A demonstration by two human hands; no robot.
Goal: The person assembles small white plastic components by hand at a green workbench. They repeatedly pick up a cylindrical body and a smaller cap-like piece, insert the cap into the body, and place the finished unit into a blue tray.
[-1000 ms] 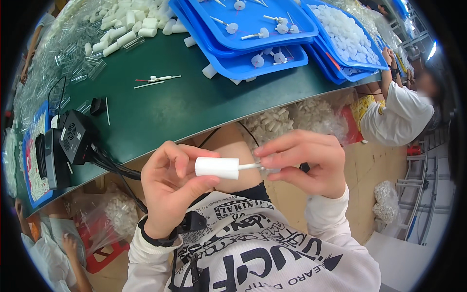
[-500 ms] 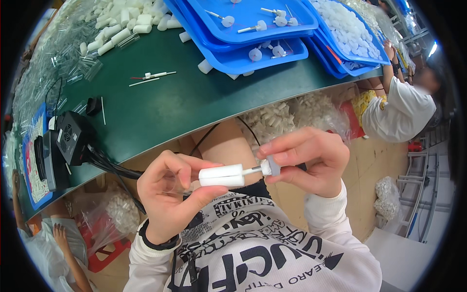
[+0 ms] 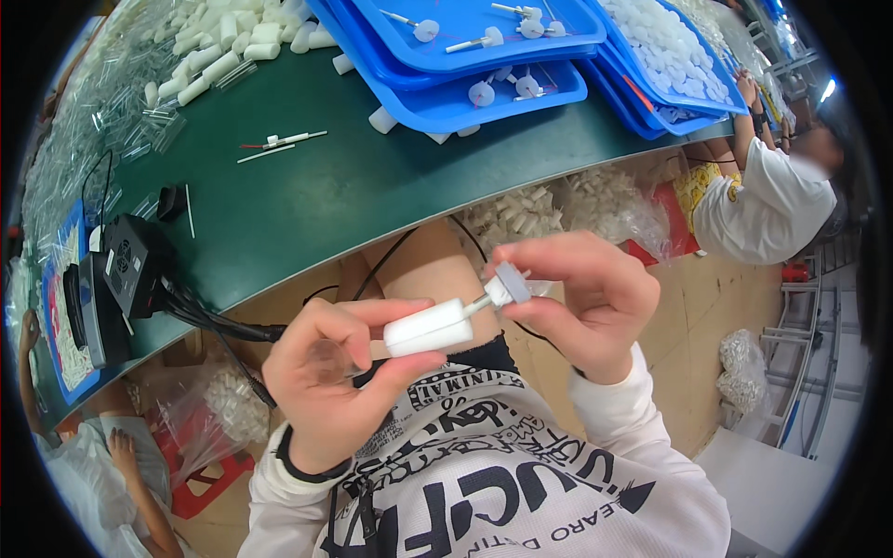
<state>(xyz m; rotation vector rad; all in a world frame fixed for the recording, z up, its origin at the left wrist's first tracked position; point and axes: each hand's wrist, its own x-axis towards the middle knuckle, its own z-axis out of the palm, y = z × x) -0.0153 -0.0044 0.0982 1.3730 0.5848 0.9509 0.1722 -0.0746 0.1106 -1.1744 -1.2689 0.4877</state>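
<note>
Between the thumb and fingers of my left hand (image 3: 321,386) is a white foam-like cylinder (image 3: 423,329) with a slit along its side. A clear rounded piece (image 3: 326,352), perhaps a tube end, shows within the same hand's curled fingers. My right hand (image 3: 600,298) pinches a pale round cap (image 3: 511,282) between thumb and index finger. From the cap a thin stem (image 3: 478,305) runs to the cylinder's right end, joining the two at a slant. Both hands are in front of my torso, off the table's near edge.
Across the green table (image 3: 279,205) lie stacked blue trays (image 3: 456,119) with capped stems, loose white cylinders (image 3: 221,70), clear tubes (image 3: 153,130) and thin rods (image 3: 279,144). A black device (image 3: 130,265) with cables stands at left. Co-workers sit left and right; filled plastic bags (image 3: 233,400) are below.
My right hand has tipped the cap upward, so the stem now slants against the cylinder. The cylinder's right end has risen slightly in my left hand. The view has shifted a little.
</note>
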